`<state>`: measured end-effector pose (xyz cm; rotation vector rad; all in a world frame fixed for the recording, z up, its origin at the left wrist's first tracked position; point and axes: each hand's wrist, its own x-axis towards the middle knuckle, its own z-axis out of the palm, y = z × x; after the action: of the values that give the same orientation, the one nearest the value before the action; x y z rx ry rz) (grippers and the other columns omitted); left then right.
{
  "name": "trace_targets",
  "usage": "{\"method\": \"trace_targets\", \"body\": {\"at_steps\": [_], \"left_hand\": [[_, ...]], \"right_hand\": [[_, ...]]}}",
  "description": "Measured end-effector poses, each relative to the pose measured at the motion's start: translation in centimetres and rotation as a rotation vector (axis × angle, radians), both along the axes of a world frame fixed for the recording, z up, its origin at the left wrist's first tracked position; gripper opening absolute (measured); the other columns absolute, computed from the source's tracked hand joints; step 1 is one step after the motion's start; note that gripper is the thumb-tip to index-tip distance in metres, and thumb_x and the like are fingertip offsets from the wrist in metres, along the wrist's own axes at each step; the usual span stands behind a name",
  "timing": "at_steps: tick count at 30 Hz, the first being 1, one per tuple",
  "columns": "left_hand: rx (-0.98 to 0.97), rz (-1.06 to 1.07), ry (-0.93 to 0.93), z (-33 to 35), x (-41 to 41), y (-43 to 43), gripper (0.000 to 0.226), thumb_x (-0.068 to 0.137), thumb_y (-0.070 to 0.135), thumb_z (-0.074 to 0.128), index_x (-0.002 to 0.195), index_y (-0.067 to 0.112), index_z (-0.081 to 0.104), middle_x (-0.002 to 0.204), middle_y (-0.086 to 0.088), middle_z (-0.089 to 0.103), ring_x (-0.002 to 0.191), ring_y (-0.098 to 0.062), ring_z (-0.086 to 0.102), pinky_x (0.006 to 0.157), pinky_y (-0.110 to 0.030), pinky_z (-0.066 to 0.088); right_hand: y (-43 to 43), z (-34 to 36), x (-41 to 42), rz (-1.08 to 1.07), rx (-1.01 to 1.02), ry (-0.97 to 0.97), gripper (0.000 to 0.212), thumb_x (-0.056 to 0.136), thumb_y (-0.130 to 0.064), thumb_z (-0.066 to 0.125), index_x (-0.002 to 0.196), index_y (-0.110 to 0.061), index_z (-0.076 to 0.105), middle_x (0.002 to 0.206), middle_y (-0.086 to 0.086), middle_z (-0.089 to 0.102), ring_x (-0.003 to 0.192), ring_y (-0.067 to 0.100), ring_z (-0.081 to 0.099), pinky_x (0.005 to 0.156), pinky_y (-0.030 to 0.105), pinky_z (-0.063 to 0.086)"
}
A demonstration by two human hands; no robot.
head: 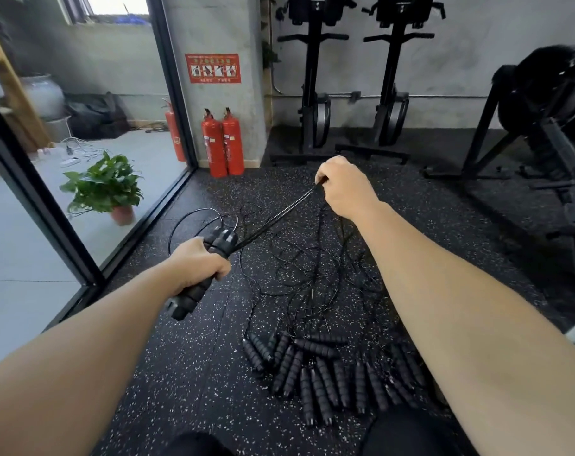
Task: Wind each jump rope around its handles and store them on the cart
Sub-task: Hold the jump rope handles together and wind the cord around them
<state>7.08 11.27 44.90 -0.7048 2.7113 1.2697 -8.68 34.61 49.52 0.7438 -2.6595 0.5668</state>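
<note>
Just right of the left hand [199,261], clamped around a pair of foam jump-rope handles [221,241]: cable strands [279,214] stretched taut up to the right hand [342,187], pinched there between curled fingers. Below that hand, loose cable loops [312,274] and a heap of other ropes' handles [325,373] on the rubber floor [187,373]. Likely trouble: snagging the tangle while winding and dragging neighbouring ropes along; easing the pinch and letting coils spring off. No cart in view.
</note>
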Motion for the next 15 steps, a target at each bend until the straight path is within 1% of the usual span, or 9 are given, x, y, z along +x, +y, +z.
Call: {"method": "trace_targets", "body": {"at_steps": [3, 5, 8, 10, 11, 12, 13, 14, 15], "left_hand": [[-0.005, -0.043, -0.047, -0.6, -0.8, 0.3, 0.028, 0.068, 0.000, 0.068, 0.087, 0.009, 0.051, 0.070, -0.009, 0.056, 0.058, -0.022, 0.049, 0.051, -0.025, 0.043], [-0.014, -0.081, -0.093, -0.8, -1.2, 0.5, 0.035, 0.067, 0.001, 0.069, 0.096, 0.010, 0.051, 0.077, -0.012, 0.059, 0.061, -0.022, 0.052, 0.051, -0.027, 0.046], [-0.098, -0.153, -0.131, -1.0, -1.7, 0.5, 0.048, 0.063, 0.004, 0.071, 0.106, 0.013, 0.051, 0.091, -0.014, 0.065, 0.067, -0.022, 0.058, 0.057, -0.030, 0.050], [-0.198, -0.206, -0.153, -0.9, -1.8, 0.3, 0.048, 0.060, 0.008, 0.071, 0.103, 0.017, 0.051, 0.089, -0.010, 0.065, 0.067, -0.022, 0.060, 0.057, -0.031, 0.050], [-0.258, -0.242, -0.174, -0.7, -1.7, 0.2, 0.047, 0.060, 0.010, 0.071, 0.101, 0.019, 0.050, 0.088, -0.008, 0.065, 0.069, -0.022, 0.062, 0.058, -0.032, 0.051], [-0.313, -0.280, -0.197, -0.6, -1.6, 0.2, 0.046, 0.060, 0.012, 0.071, 0.100, 0.019, 0.049, 0.089, -0.007, 0.065, 0.071, -0.022, 0.063, 0.060, -0.032, 0.052], [-0.353, -0.310, -0.214, -0.4, -1.6, 0.3, 0.044, 0.061, 0.014, 0.071, 0.099, 0.020, 0.049, 0.090, -0.006, 0.065, 0.073, -0.021, 0.063, 0.061, -0.032, 0.052], [-0.383, -0.336, -0.223, -0.2, -1.5, 0.4, 0.042, 0.062, 0.014, 0.071, 0.096, 0.021, 0.048, 0.089, -0.005, 0.065, 0.073, -0.020, 0.062, 0.061, -0.031, 0.051], [-0.411, -0.356, -0.228, 0.0, -1.3, 0.6, 0.040, 0.064, 0.014, 0.071, 0.093, 0.023, 0.047, 0.088, -0.004, 0.064, 0.072, -0.019, 0.061, 0.059, -0.029, 0.050]], "right_hand": [[-0.1, -0.2, -1.0, 0.005, 0.011, -0.011, 0.023, 0.093, 0.000, 0.045, 0.100, -0.012, 0.063, 0.125, 0.007, 0.049, 0.095, 0.031, 0.056, 0.083, 0.040, 0.048], [0.2, -0.8, -1.5, -0.013, 0.040, -0.036, 0.024, 0.092, 0.002, 0.045, 0.101, -0.013, 0.062, 0.125, 0.008, 0.048, 0.094, 0.031, 0.056, 0.082, 0.041, 0.049], [1.2, -1.6, -2.3, -0.080, 0.139, -0.102, 0.027, 0.088, 0.005, 0.048, 0.104, -0.011, 0.061, 0.126, 0.010, 0.044, 0.092, 0.033, 0.055, 0.082, 0.042, 0.049], [2.1, -2.1, -2.8, -0.139, 0.202, -0.164, 0.029, 0.089, 0.004, 0.049, 0.111, -0.011, 0.060, 0.135, 0.011, 0.038, 0.098, 0.035, 0.055, 0.085, 0.044, 0.049], [2.5, -2.3, -3.0, -0.164, 0.243, -0.192, 0.033, 0.090, 0.003, 0.048, 0.117, -0.011, 0.058, 0.144, 0.011, 0.033, 0.109, 0.036, 0.053, 0.089, 0.045, 0.049], [2.8, -2.6, -3.2, -0.181, 0.293, -0.216, 0.037, 0.091, 0.002, 0.047, 0.125, -0.012, 0.055, 0.151, 0.011, 0.026, 0.123, 0.037, 0.046, 0.095, 0.046, 0.046], [3.1, -2.9, -3.3, -0.190, 0.349, -0.238, 0.042, 0.093, 0.002, 0.044, 0.132, -0.011, 0.050, 0.156, 0.011, 0.020, 0.136, 0.037, 0.033, 0.101, 0.049, 0.041], [3.3, -3.2, -3.3, -0.200, 0.403, -0.262, 0.045, 0.094, 0.001, 0.042, 0.137, -0.011, 0.045, 0.158, 0.011, 0.017, 0.144, 0.036, 0.018, 0.106, 0.052, 0.037], [3.4, -3.5, -3.3, -0.219, 0.447, -0.283, 0.046, 0.094, 0.001, 0.041, 0.139, -0.011, 0.042, 0.159, 0.010, 0.016, 0.147, 0.035, 0.007, 0.108, 0.054, 0.034]]}}
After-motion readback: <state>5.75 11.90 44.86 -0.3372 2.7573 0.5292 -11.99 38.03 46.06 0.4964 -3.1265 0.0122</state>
